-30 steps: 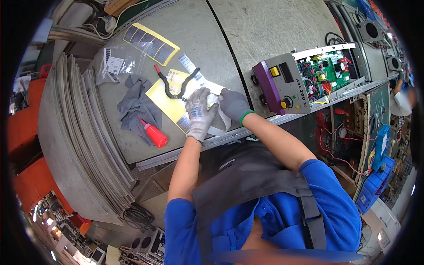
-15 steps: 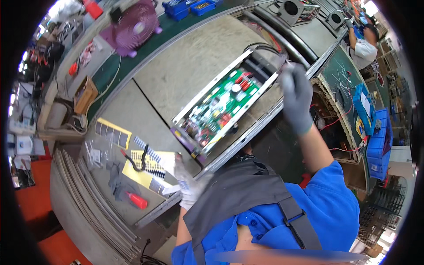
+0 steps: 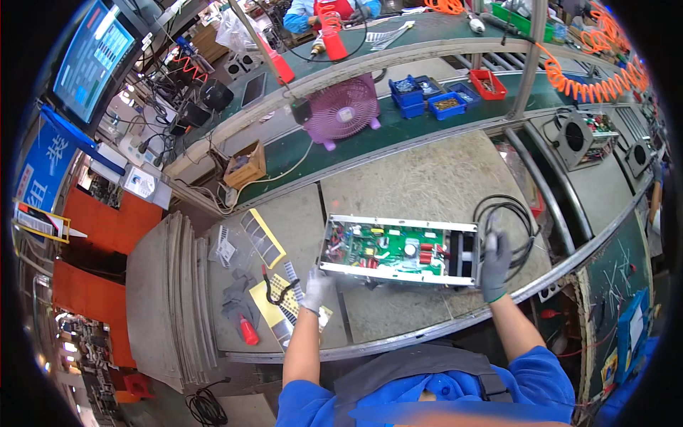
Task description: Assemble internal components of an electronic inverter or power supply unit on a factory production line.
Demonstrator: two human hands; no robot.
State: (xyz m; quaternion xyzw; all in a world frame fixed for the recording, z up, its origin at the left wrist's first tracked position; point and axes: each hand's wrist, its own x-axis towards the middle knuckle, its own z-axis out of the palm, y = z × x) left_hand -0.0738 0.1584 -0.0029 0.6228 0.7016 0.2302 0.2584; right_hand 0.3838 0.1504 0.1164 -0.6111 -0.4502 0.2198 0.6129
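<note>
Below frame centre, gloved left hand (image 3: 314, 290) beside the near left corner of an open-topped device (image 3: 395, 249) lying about mid-frame, gloved right hand (image 3: 495, 269) at its right end, both grips too blurred to tell, purple fan (image 3: 341, 114) at upper centre.

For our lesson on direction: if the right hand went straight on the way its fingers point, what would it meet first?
Probably the black cable, looped just ahead of the right hand; blur and unclear depth leave the exact contact uncertain.

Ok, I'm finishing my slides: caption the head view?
Gloved left hand and right hand near opposite ends of an open device, green circuit board exposed.
</note>
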